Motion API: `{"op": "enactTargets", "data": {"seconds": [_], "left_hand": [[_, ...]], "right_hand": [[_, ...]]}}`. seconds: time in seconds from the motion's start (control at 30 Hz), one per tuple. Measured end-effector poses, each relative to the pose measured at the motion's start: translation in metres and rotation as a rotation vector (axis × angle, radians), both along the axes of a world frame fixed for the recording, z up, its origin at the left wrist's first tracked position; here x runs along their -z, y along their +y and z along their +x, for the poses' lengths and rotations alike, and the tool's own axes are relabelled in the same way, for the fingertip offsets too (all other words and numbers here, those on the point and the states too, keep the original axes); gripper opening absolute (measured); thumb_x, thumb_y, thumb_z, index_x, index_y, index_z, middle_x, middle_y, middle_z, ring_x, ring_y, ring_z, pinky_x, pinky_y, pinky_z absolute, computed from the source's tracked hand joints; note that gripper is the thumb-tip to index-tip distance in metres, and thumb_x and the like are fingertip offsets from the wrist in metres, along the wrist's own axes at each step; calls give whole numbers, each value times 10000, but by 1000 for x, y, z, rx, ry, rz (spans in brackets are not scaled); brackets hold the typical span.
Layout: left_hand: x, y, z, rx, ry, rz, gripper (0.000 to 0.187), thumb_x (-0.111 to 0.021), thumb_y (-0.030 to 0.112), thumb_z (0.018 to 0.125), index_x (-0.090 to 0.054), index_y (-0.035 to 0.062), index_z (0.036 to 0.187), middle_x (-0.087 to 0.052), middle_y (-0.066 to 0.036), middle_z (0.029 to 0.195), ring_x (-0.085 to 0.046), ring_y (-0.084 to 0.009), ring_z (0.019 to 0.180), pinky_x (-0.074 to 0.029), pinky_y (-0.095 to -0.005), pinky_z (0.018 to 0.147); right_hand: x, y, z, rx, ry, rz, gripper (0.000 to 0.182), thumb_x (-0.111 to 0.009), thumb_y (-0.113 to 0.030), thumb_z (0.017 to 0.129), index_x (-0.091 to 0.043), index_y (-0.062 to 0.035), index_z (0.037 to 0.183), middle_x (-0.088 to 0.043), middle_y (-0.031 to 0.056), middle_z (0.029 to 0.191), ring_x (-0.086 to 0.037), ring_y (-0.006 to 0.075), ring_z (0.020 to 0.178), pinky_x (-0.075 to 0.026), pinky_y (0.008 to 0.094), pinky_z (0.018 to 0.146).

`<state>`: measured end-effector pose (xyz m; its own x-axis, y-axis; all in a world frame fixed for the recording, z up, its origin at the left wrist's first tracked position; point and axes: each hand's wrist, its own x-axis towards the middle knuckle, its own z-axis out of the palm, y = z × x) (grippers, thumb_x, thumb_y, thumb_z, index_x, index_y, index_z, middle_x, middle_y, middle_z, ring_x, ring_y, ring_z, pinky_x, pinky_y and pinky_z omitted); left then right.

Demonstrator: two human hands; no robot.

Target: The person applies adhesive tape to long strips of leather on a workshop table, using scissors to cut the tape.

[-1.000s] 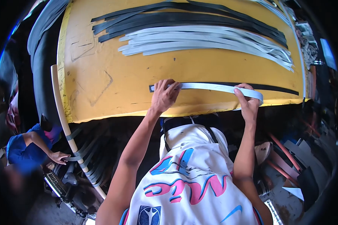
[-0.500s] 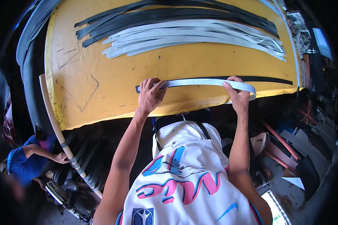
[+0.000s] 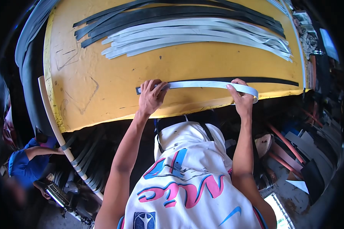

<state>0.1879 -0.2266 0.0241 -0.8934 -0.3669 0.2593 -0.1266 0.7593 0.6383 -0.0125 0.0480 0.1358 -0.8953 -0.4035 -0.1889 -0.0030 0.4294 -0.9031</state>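
A white strip (image 3: 198,84) lies along a black strip (image 3: 275,80) near the front edge of the yellow-covered table (image 3: 114,84). My left hand (image 3: 152,96) is closed over the left end of the white strip, its bent fingers pressing it down onto the black one. Farther right, my right hand (image 3: 242,98) pinches the white strip between thumb and fingers. Beyond that pinch the strip loops round and hangs back under the table edge. The black strip's right part stays bare and flat on the table.
Several white strips (image 3: 156,40) and black strips (image 3: 141,21) lie across the back of the table. A pale pole (image 3: 51,114) with dark strips hung over it stands at the left. A co-worker in blue (image 3: 26,160) is at the lower left. Scrap sheets (image 3: 313,152) lie at the lower right.
My left hand has shifted very slightly left, with the view itself moving a little. The co-worker's arm at the lower left has moved up toward the pole.
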Motion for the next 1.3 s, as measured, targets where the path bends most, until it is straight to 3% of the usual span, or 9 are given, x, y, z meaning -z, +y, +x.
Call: {"op": "enactTargets", "data": {"seconds": [0.13,0.47,0.63,0.87,1.07,1.17,1.3], "left_hand": [[0,1,0,6,12,-11,293,-786,178,831,-715,148,1113,-644,-67,1065,-584,-282,1018,-426,-426,903],[-4,3,-2,-15,19,-19,299,-796,154,811,-717,146,1099,-648,-71,1057,-593,-285,1003,-436,-433,894],[-1,5,-2,-37,-21,-9,296,-768,187,829,-704,175,1118,-627,-62,1088,-574,-287,1048,-426,-437,925],[-15,10,-10,-72,-118,8,287,-731,205,825,-703,176,1109,-622,-65,1090,-554,-283,1062,-408,-449,937],[-35,19,-22,-108,-259,-161,320,-702,208,808,-681,149,1122,-608,-84,1110,-539,-283,1071,-383,-438,952],[-21,20,-32,-3,-101,38,312,-711,178,833,-674,111,1136,-610,-93,1116,-554,-293,1053,-419,-423,926],[-9,22,-39,90,-38,107,283,-737,188,850,-696,119,1122,-624,-91,1096,-572,-291,1026,-450,-409,901]], "right_hand": [[8,2,-1,28,-7,-42,237,-779,-122,902,-682,8,1073,-651,19,962,-592,80,858,-487,242,762],[27,6,-2,42,-12,-123,227,-775,-93,903,-676,14,1077,-658,23,967,-598,81,883,-486,240,783],[35,6,-3,40,-27,-185,224,-768,-54,904,-666,-4,1097,-636,-15,942,-538,20,802,-414,183,675],[37,7,-6,31,-41,-145,207,-760,-49,909,-663,-7,1088,-626,-22,920,-523,8,778,-393,180,641],[36,5,-6,21,-36,-185,209,-761,-54,908,-662,-12,1087,-622,-23,909,-520,12,771,-391,179,647],[33,5,-6,20,-48,-155,214,-762,-58,908,-661,-10,1091,-624,-17,908,-527,16,774,-395,182,652],[32,4,-6,56,-51,-175,216,-784,-115,894,-676,2,1041,-626,-6,887,-520,48,777,-415,224,671]]}}
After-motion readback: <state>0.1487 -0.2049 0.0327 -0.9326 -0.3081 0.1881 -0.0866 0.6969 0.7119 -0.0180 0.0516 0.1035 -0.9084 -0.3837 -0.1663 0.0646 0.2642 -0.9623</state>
